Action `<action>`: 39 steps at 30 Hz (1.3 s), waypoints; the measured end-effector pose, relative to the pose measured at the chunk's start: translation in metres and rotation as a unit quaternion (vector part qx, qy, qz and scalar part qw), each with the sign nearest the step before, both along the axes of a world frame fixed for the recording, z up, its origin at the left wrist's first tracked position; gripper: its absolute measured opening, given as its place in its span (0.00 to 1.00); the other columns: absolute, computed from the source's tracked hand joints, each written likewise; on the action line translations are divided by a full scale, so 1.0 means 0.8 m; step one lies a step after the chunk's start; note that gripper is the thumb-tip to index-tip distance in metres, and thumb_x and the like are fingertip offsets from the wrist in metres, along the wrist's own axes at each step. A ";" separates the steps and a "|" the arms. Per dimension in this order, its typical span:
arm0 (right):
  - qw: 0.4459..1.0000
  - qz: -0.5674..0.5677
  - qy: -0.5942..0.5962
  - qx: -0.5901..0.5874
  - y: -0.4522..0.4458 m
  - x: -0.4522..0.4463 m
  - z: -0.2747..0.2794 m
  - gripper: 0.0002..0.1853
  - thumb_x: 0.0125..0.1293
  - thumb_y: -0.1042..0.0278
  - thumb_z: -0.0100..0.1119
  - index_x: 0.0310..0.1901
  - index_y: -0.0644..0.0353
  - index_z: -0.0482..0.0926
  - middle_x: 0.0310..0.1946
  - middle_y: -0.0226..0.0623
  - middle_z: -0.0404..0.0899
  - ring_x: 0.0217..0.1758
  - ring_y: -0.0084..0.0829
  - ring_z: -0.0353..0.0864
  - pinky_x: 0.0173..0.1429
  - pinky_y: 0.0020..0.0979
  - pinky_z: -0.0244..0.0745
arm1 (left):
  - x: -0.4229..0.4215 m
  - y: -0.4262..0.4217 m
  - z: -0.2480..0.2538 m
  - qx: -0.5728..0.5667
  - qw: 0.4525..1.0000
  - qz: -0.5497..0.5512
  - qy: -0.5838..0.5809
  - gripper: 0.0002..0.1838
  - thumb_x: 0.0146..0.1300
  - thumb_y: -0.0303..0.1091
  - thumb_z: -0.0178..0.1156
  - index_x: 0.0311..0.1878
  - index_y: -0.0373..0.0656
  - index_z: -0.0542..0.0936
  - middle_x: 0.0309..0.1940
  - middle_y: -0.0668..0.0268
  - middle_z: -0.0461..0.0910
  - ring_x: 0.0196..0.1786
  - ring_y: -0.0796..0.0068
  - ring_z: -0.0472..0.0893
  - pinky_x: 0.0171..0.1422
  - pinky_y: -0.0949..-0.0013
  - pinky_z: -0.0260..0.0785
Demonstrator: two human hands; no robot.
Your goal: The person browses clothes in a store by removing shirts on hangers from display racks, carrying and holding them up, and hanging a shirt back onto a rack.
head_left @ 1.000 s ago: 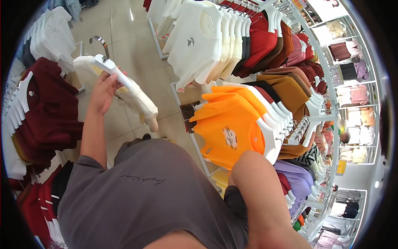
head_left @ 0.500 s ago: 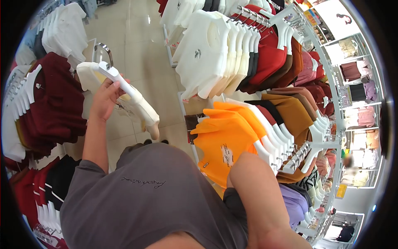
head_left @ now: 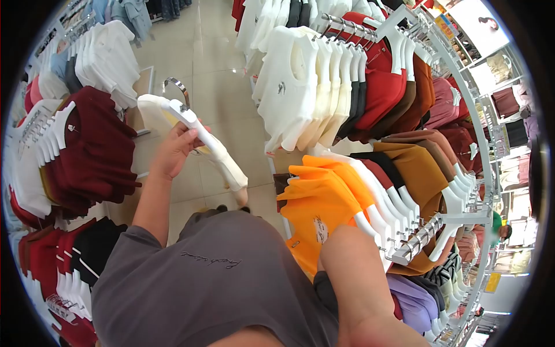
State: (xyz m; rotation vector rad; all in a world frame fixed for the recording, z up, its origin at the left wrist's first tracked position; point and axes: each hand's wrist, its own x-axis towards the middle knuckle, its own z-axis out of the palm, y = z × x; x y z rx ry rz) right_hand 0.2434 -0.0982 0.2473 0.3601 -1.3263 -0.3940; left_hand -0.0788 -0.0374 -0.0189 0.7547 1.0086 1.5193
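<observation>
Brt white light, glare spots on flr [head_left: 219,95], upper-R panel [head_left: 475,36] overexp., fisheye warp w/ blk vignette.

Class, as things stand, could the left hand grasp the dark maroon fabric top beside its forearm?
Probably not readily: the left hand grips the curved white hanger of a cream fabric garment, although nothing obvious blocks the way to the maroon top.
</observation>
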 end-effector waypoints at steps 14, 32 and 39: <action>0.993 -0.002 0.122 -0.001 -0.031 0.034 -0.026 0.15 0.74 0.65 0.48 0.55 0.63 0.76 0.56 0.37 0.77 0.64 0.37 0.72 0.66 0.51 0.66 | 0.057 -0.005 0.008 0.002 0.995 -0.098 0.017 0.20 0.68 0.36 0.57 0.60 0.39 0.72 0.50 0.56 0.80 0.55 0.62 0.79 0.64 0.56 0.67; 0.971 -0.039 0.219 0.083 -0.074 -0.043 -0.015 0.16 0.74 0.62 0.48 0.54 0.64 0.76 0.54 0.36 0.79 0.61 0.36 0.76 0.65 0.50 0.70 | 0.041 0.003 0.020 0.020 0.972 -0.233 0.023 0.21 0.69 0.36 0.54 0.62 0.37 0.70 0.51 0.53 0.79 0.56 0.58 0.78 0.63 0.55 0.67; 0.977 -0.108 0.185 -0.018 -0.096 -0.091 -0.043 0.17 0.73 0.62 0.49 0.57 0.61 0.74 0.57 0.37 0.77 0.62 0.35 0.74 0.65 0.49 0.69 | -0.040 -0.031 0.018 0.037 0.975 -0.216 -0.024 0.23 0.67 0.36 0.56 0.62 0.37 0.70 0.51 0.53 0.80 0.56 0.58 0.78 0.65 0.55 0.66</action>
